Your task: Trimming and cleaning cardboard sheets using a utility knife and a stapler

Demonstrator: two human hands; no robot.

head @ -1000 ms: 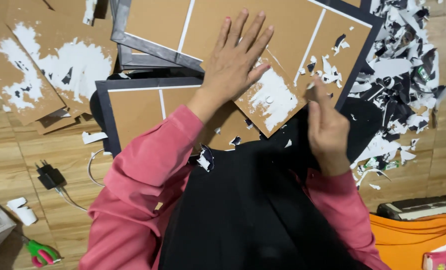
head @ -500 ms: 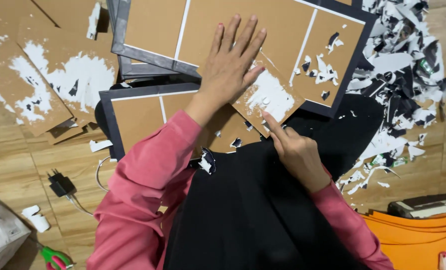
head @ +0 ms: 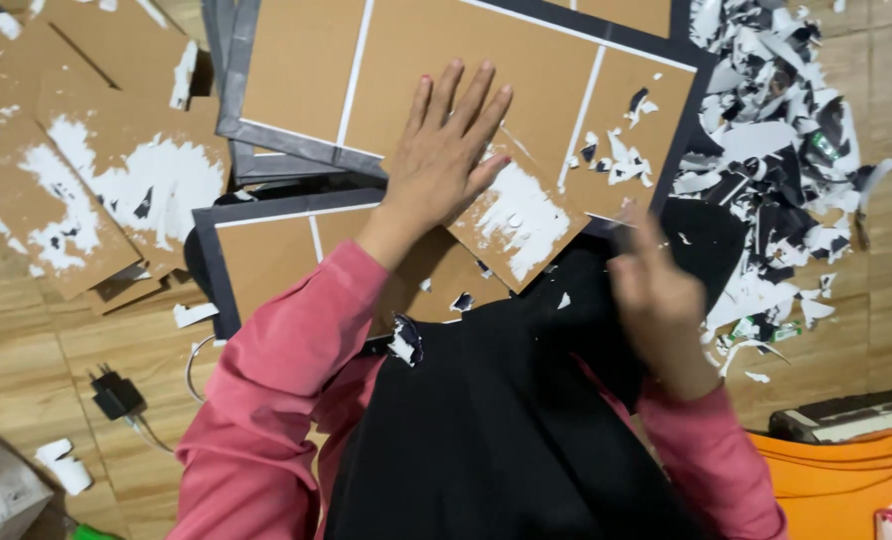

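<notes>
My left hand lies flat, fingers spread, on a small brown cardboard piece that carries patches of white paper. That piece rests on larger dark-bordered cardboard boards. My right hand is motion-blurred, hovering over the black cloth on my lap, just right of the small piece's corner. Whether its fingers pinch anything is lost in the blur. Both arms wear pink sleeves.
A heap of torn black and white paper scraps covers the floor at the right. Stripped cardboard sheets lie at the left. A black charger plug with cable sits on the wooden floor, and an orange sheet is at the lower right.
My right hand has swung from the small cardboard piece's lower edge out to the right. The left hand stays pressed flat on the piece.
</notes>
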